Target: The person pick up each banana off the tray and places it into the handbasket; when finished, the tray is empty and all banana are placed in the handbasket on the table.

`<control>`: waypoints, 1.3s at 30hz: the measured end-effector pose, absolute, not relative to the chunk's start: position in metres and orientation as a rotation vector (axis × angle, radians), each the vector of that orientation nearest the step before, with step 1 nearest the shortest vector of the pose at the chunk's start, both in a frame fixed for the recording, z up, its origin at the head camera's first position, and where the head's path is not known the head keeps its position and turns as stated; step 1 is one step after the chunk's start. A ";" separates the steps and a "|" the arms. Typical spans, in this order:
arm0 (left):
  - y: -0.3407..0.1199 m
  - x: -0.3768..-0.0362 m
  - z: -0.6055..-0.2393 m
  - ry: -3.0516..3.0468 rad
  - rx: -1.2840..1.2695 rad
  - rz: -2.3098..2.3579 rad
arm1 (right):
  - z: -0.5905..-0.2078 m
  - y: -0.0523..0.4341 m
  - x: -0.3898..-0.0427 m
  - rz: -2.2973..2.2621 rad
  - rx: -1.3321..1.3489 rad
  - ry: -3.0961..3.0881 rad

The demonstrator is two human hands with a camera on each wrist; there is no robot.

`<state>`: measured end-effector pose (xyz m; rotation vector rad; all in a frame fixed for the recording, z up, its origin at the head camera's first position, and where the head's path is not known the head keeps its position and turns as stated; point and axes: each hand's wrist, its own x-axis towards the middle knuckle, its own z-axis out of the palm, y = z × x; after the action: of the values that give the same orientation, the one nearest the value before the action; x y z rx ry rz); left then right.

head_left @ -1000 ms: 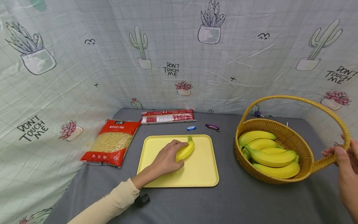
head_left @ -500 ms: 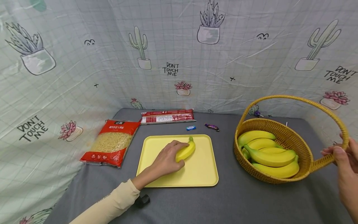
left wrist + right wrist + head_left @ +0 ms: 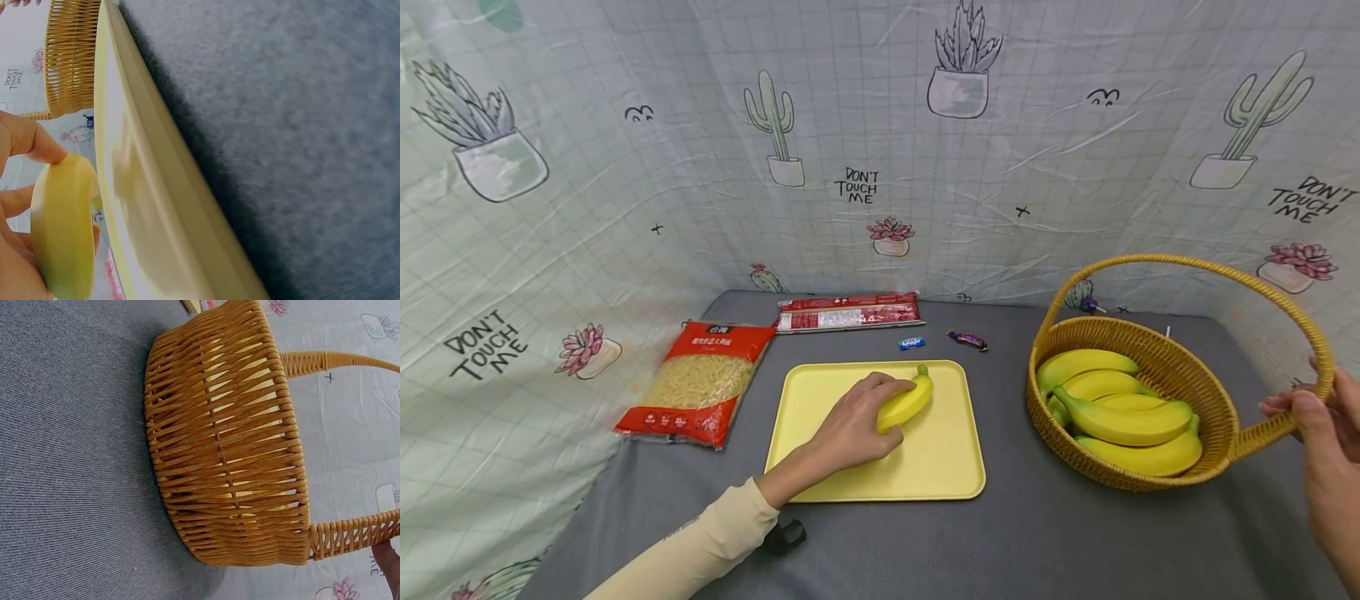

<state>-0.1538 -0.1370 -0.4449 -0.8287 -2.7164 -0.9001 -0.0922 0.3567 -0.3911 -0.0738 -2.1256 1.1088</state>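
Note:
My left hand (image 3: 859, 423) grips a yellow banana (image 3: 910, 406) with a green stem, over the pale yellow tray (image 3: 936, 467). In the left wrist view the thumb and fingers curl round the banana (image 3: 62, 225), close over the tray's surface. At the right, my right hand (image 3: 1330, 450) holds the handle of a woven basket (image 3: 1150, 483) low on its near side. Several bananas (image 3: 1127, 423) with greenish ends lie inside the basket. From the right wrist, the basket (image 3: 225, 437) stands on the grey cloth, a fingertip at its handle (image 3: 356, 534).
A red bag of pasta (image 3: 700, 383) lies left of the tray. Behind the tray are a long red packet (image 3: 850, 312), a small blue candy (image 3: 913, 343) and a purple wrapped candy (image 3: 967, 340). A lollipop (image 3: 1090, 306) lies behind the basket. Printed curtains enclose the grey table (image 3: 1000, 550).
My left hand and the banana have shifted slightly to the right over the tray. The right hand stays on the basket handle.

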 end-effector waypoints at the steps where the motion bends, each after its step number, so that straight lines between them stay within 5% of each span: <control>1: -0.136 -0.154 -0.444 -2.712 -0.834 -0.899 | -0.391 0.357 -0.092 1.105 -0.075 -2.128; 39: -0.058 -0.162 -0.392 -2.583 -1.039 -0.877 | -0.393 0.359 -0.094 1.134 -0.062 -2.111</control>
<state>-0.1623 -0.0579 -0.3920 -1.0388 -2.5826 -0.8769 -0.0938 0.3587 -0.3929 -0.0624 -2.1107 1.1342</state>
